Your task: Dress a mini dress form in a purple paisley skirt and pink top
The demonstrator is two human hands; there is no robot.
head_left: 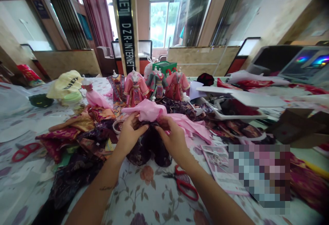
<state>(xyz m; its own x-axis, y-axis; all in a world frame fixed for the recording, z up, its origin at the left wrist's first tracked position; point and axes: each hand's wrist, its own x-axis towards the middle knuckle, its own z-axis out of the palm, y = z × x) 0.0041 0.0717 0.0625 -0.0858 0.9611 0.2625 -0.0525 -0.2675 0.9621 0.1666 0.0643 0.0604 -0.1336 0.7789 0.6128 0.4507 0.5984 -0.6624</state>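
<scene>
Both hands are at a small doll garment in the middle of the table. My left hand (130, 131) pinches the upper edge of its dark patterned fabric (144, 148) between thumb and fingers. On the other side my right hand (171, 132) grips the same dark edge, thumbs nearly meeting. Pink cloth (150, 110) bulges above the fingers, and a white stand knob (153, 99) pokes up behind it. The dark fabric hangs down to the tablecloth. Just below my right hand lie red-handled scissors (185, 185).
Several dressed doll mannequins (136, 88) stand behind the hands. Brocade scraps (84, 129) heap to the left, near another pair of red scissors (25, 151). At the right are a white tray (231, 115), a cardboard box (295, 129) and printed sheets (218, 163). A green box (164, 67) stands behind.
</scene>
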